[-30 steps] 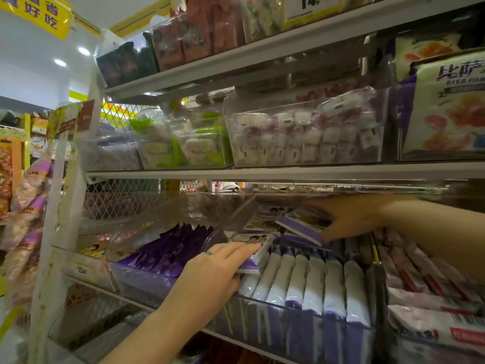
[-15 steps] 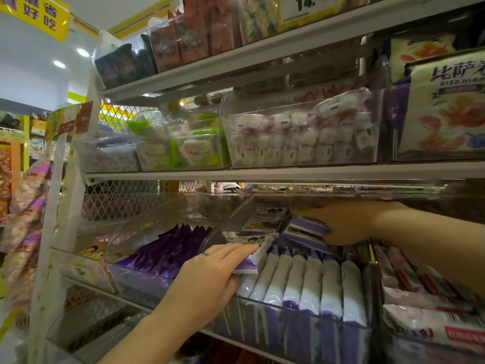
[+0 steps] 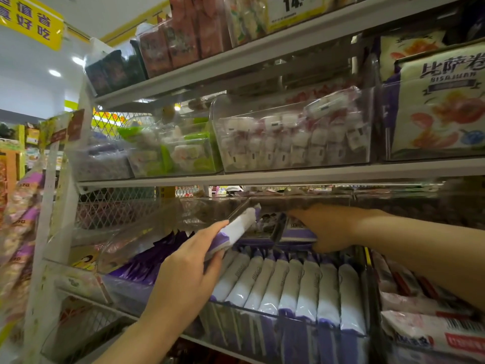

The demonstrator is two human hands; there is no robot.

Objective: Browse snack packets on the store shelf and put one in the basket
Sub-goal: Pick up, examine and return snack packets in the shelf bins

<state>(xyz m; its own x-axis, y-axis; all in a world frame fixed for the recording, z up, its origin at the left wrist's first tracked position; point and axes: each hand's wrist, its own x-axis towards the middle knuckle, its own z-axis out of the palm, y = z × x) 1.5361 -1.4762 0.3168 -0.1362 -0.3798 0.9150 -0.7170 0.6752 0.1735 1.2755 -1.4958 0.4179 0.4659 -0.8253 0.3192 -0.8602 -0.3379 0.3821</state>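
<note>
Head: left hand (image 3: 183,274) grips packet (image 3: 236,228).

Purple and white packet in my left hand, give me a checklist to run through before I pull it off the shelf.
1. Grip of left hand on the purple-and-white packet: ok, fingers on top, thumb beneath.
2. Packet lifted above the upright row: ok.
3. Way out free of right hand: not ok, it reaches onto the flat packets behind the row.
4. Whether right hand holds one of those: cannot tell.
5. Where the basket is: cannot tell, none in view.
</note>
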